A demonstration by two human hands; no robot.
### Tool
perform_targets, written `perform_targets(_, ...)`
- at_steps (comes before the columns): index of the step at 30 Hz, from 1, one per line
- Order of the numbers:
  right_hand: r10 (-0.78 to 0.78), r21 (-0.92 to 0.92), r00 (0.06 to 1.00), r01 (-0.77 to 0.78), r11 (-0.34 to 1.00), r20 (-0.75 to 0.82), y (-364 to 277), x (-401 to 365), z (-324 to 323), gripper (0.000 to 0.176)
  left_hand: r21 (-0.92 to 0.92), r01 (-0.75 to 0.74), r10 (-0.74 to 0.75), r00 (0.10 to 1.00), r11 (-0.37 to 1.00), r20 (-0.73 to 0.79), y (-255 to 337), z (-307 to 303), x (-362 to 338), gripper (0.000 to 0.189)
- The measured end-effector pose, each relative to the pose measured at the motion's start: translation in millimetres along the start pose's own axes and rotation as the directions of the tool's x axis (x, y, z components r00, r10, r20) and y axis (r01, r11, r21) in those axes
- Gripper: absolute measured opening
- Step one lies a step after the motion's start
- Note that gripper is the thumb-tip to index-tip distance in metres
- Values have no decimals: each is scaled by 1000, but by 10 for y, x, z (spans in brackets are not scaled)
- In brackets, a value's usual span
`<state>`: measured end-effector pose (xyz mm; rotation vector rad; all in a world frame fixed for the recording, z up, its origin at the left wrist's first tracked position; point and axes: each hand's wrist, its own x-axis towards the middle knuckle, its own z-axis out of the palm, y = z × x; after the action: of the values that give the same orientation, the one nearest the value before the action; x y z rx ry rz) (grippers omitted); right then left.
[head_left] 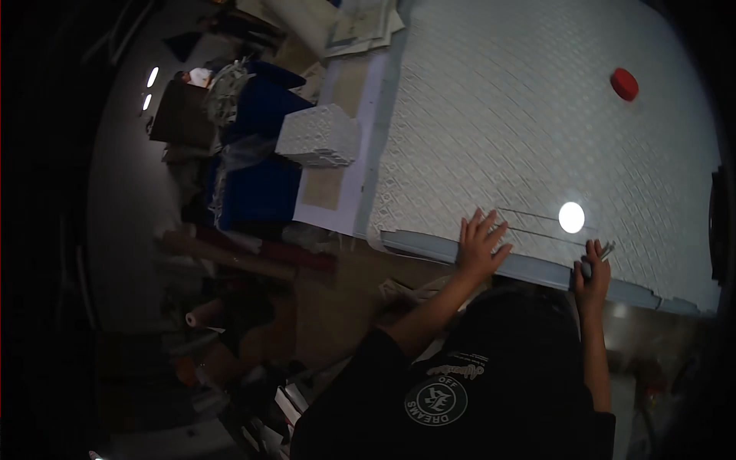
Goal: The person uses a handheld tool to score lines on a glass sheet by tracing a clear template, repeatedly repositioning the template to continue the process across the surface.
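A pale quilted sheet [491,115] with a diamond pattern covers the table. My left hand [481,247] lies flat on its near edge, fingers spread and holding nothing. At the same edge, further right, my right hand [593,277] is closed around a small grey metal tool [608,251]; its tip sticks out past the fingers, and its exact kind is too small to make out. Two thin dark lines run across the sheet between my hands. A bright white disc [571,218] shows just beyond them.
A round red object [624,84] rests on the sheet at the far right. Left of the sheet stands a stack of folded white quilted pieces [318,136], beside blue bins [257,188]. Papers [360,31] lie at the back. A grey-blue strip [429,247] lines the near edge.
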<state>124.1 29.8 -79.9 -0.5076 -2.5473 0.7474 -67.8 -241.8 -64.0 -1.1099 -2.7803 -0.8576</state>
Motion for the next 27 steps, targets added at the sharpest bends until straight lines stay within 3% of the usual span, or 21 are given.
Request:
perform_targets(2, 72, 38, 997, -72, 997, 21, 22, -25, 31, 52, 7, 2, -2, 1000, 1000, -25, -6, 20, -5, 53)
perform_targets(8, 6, -12, 1000, -6, 1000, 30, 64, -19, 40, 25, -9, 3, -3, 1000, 1000, -17, 0, 25, -1, 52)
perform_targets(12, 11, -20, 1000, -11, 1000, 10, 1, 10, 24, 23, 21, 5, -5, 1000, 1000, 1, 23, 16, -12, 53)
perform_targets(14, -35, -3, 999, 35, 999, 5, 95, -19, 45, 28, 22, 5, -5, 1000, 1000, 18, -26, -24, 1, 54)
perform_targets(15, -34, -7, 999, 34, 999, 2, 44, 11, 20, 41, 15, 0, -1, 999, 1000, 36, -9, 2, -11, 54)
perform_targets(17, 83, 137, 997, -80, 987, -11, 49, -43, 73, 53, 33, -37, 37, 999, 999, -1, -60, 44, -13, 55)
perform_targets(18, 1, 33, 999, 0, 999, -39, -54, 26, -3, 59, 51, -48, 47, 999, 998, 9, -80, 55, -17, 55)
perform_targets(20, -60, 14, 997, 61, 998, -56, -61, 46, -23, 57, 34, -29, 29, 1000, 999, 3, -24, 13, 13, 53)
perform_targets(27, 28, 22, 999, -27, 999, -23, -113, 45, -26, 60, -19, 30, -29, 999, 999, 29, 68, -49, 37, 49)
